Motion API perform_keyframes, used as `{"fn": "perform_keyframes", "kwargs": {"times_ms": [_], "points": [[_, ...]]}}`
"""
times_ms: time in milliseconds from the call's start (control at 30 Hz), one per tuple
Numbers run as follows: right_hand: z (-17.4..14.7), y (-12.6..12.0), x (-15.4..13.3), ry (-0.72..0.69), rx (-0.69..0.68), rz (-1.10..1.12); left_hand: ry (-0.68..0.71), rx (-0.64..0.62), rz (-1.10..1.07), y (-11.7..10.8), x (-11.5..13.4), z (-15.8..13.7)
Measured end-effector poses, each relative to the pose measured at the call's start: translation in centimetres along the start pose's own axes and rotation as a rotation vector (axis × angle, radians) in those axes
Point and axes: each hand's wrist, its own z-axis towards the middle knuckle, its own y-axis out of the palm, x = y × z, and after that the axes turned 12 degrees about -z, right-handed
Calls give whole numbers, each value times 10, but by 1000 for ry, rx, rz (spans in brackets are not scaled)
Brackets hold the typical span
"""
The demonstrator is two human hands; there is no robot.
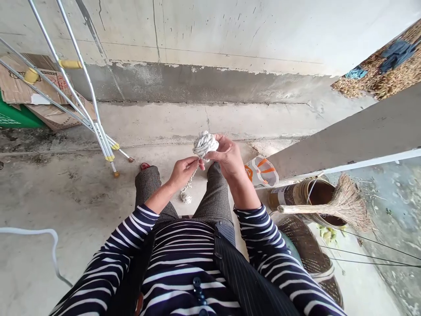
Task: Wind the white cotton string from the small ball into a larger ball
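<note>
A wound bundle of white rope [204, 145] is held up in front of my knees. My right hand [227, 157] grips it from the right, thumb in front and fingers behind. Just below the bundle, my left hand [183, 172] pinches the rope where it leaves the coil. From there a loose rope end hangs down between my legs, finishing in a frayed tuft [186, 198]. The fingers behind the bundle are partly hidden.
Metal crutches [95, 118] lean at the left by flattened cardboard boxes [49, 87]. At the right are a plastic bag [263, 171], a bucket [289, 195], a straw broom [348, 204] and a woven basket [305, 245]. A white hose [54, 245] lies on the floor at the left.
</note>
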Motion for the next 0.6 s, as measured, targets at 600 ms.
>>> {"fn": "perform_keyframes", "kwargs": {"times_ms": [600], "points": [[-35, -33, 37, 292, 172, 278, -333, 65, 332, -40, -59, -71]]}}
